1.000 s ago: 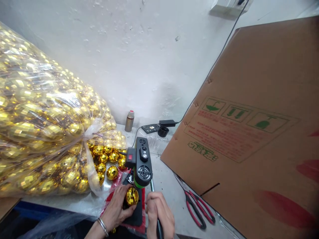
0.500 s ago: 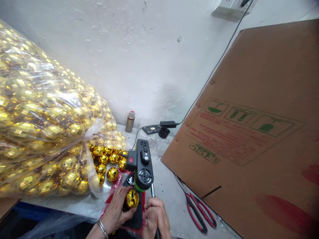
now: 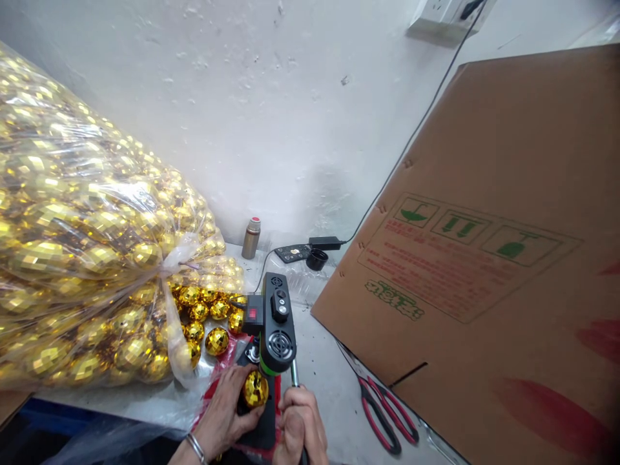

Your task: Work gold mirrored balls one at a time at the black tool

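A gold mirror-faceted ball (image 3: 255,389) sits under the front end of a small black bench drill press (image 3: 278,323). My left hand (image 3: 223,408), with a metal bangle at the wrist, closes thumb and fingers around the ball's left side, over the black base (image 3: 265,426). Just right of the machine, my right hand (image 3: 303,423) is wrapped around its metal lever (image 3: 294,373), whose dark grip shows below the fist. The machine's head hides the spot where its tool meets the ball.
On the left bulges a clear plastic bag (image 3: 97,213) of gold balls, several loose near its mouth. A large carton (image 3: 460,258) leans on the right, with red-handled scissors (image 3: 387,413) beside it. Behind stand a metal bottle (image 3: 251,239), a black cap (image 3: 317,259) and a power adapter (image 3: 324,243).
The camera view has shifted slightly. Both hands keep the same holds on the ball and the lever, with no clear movement of either.
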A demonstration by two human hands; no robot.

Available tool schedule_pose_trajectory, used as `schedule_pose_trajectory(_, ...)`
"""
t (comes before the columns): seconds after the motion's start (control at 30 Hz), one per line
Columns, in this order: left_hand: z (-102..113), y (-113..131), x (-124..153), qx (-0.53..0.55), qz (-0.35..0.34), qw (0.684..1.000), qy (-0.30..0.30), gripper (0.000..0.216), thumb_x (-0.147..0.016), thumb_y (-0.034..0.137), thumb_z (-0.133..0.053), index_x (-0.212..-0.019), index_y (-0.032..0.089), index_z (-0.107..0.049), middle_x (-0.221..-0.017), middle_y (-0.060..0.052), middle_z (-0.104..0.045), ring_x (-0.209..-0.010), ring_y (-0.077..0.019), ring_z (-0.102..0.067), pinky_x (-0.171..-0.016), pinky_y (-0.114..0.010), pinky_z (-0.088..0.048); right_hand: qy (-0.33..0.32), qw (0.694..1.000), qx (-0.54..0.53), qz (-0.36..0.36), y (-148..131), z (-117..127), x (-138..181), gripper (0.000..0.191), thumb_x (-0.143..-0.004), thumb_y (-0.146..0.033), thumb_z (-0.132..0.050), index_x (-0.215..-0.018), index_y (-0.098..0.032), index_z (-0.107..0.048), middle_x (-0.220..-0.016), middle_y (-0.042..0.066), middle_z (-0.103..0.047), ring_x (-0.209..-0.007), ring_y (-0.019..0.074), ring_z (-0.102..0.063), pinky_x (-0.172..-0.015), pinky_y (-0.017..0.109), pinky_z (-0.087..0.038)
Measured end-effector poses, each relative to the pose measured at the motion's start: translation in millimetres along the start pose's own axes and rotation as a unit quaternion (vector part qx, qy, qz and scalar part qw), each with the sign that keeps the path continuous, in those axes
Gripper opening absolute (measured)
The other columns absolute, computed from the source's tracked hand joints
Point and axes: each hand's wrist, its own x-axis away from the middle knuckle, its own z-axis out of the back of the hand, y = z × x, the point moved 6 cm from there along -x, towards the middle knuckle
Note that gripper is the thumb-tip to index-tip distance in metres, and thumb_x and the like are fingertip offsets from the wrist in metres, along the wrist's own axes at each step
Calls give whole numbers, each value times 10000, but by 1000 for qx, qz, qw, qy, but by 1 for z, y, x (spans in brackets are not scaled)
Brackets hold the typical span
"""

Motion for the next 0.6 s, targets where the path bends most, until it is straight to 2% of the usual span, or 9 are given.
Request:
schedule_pose_trajectory(0.27,2,4,-1,0,4,1000,-3,543,-797,240,-757,-1324,226,-628,-1219,-151,-703,-1145,-347,-656,-1006,-530,-557,-26,999,12,17,4,2,0,332,-1005,-106,-389,-706,-224,-475,-710,-52,-541,-620,107,-511,-829,282,-445)
schedule_pose_trajectory(0.43,3,5,-2,-10,8,1000,-4,551,-778,223,-752,-1316,211,-629,-1231,-160,-700,-1165,-358,-654,-1019,-543,-551,-2,1000,3,6,2,0,1,342,-1036,-157,-380,-713,-224,-470,-720,-62,-523,-636,99,-487,-901,282,-438)
schedule_pose_trajectory(0.6,4,6,-3,-14,10,1000,-12,556,-770,215,-742,-1315,214,-631,-1226,-159,-708,-1151,-354,-662,-1008,-538,-556,16,1000,0,3,-1,-3,0,368,-1053,-182,-382,-694,-218,-458,-718,-63,-498,-642,95,-463,-869,268,-430)
